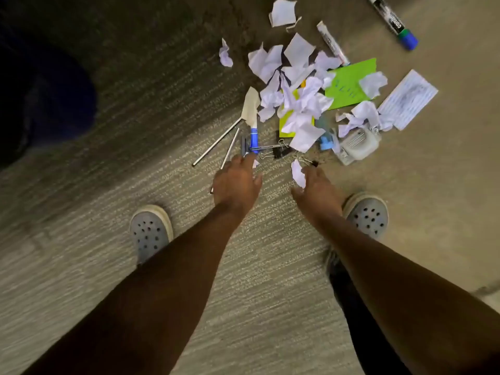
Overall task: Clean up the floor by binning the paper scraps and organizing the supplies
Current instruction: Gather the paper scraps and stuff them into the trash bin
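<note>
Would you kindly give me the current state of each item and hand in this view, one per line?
Left hand: open, reaching toward the pens, holding nothing.
Right hand: fingers on a paper scrap.
Crumpled paper pile: loose on the carpet, unbinned.
Green sheet: flat, partly covered by scraps.
Blue-capped marker: capped, lying apart.
Binder clips: scattered near the hands.

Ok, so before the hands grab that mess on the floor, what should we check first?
1. Left hand free to grab: ok, open and holding nothing.
2. Right hand free: cannot tell, a paper scrap sits at its fingertips.
3. Crumpled paper scraps within reach: ok, just ahead of both hands.
4. Bin ready: cannot tell, none clearly in view.
5. Binder clips clear of paper: not ok, they lie at the pile's edge.
6. Blue-capped marker near: not ok, lying far off.
</note>
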Tool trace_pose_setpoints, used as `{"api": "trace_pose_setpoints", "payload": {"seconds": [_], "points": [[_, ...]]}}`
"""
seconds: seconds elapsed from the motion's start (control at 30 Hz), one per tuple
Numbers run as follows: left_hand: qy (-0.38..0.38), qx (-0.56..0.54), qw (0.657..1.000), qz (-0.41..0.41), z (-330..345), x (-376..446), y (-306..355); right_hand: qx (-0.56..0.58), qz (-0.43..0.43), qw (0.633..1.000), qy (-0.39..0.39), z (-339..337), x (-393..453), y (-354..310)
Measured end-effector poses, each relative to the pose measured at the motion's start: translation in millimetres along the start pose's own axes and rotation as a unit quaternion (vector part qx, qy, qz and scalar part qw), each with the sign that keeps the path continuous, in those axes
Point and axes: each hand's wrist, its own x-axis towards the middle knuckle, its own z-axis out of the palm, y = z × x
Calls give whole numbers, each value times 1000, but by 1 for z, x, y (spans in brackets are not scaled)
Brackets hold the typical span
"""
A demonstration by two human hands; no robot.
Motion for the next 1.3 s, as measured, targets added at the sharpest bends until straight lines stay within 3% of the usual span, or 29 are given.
{"api": "trace_pose_setpoints", "payload": {"seconds": [0.13, 0.3, 0.6, 0.77, 0.97, 1.03, 1.2, 1.3], "points": [[-2, 51, 998, -36, 18, 25, -1, -54, 2, 998, 20, 14, 19, -4], [10, 53, 999, -7, 28, 35, -2, -101, -20, 994, 40, 19, 30, -2], [-2, -101, 995, -10, 24, 31, -8, -63, -75, 995, 18, 23, 32, -7], [77, -213, 973, -36, 5, 32, -3, 46, -85, 989, 114, 8, 24, -16], [183, -197, 962, -41, -25, 69, 4, 81, -97, 959, 254, -22, 39, -11], [170, -169, 969, -50, -29, 87, 1, 65, -90, 956, 272, -25, 51, -10], [34, -54, 998, 3, -30, 128, -5, -94, -74, 975, 186, -18, 75, -10], [21, -35, 999, 9, -25, 142, -2, -114, -67, 977, 170, -12, 80, -13]]}}
